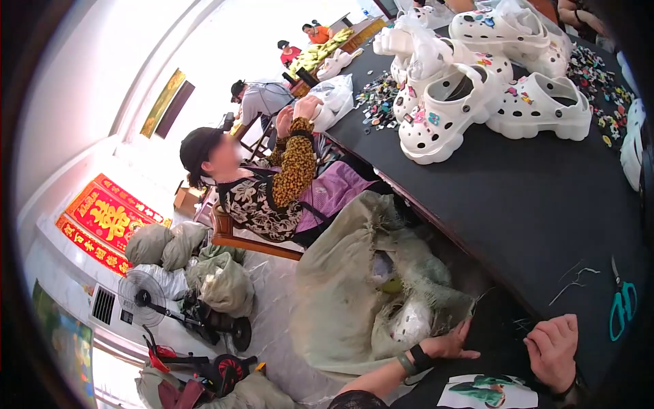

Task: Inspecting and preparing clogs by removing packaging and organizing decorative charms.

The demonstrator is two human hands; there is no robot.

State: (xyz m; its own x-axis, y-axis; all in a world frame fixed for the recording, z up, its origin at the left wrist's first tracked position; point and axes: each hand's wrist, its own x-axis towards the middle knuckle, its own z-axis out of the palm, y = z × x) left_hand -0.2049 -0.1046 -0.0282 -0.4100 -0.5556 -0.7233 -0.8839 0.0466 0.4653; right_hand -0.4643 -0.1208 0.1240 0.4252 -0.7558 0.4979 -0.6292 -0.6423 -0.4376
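Observation:
My left hand [446,344], with a dark band at its wrist, lies at the mouth of a large pale green woven sack [334,293]. Its thumb stands apart from the fingers, which touch or nearly touch the frayed rim. Inside the opening a white holed clog [412,320] shows, seemingly in clear plastic. At the edge of the black table my right hand [553,351] is closed, fingers curled; whatever they hold, if anything, is hidden. Scissors with teal handles [621,311] rest to its right. Pale loose threads [574,283] lie just beyond it.
White clogs with charms [446,116] are piled on the far part of the black table [524,198], between heaps of small colourful charms [380,99]. A seated person [262,198] is at the table's left side. Stuffed sacks [221,279] and a fan [143,298] stand farther left.

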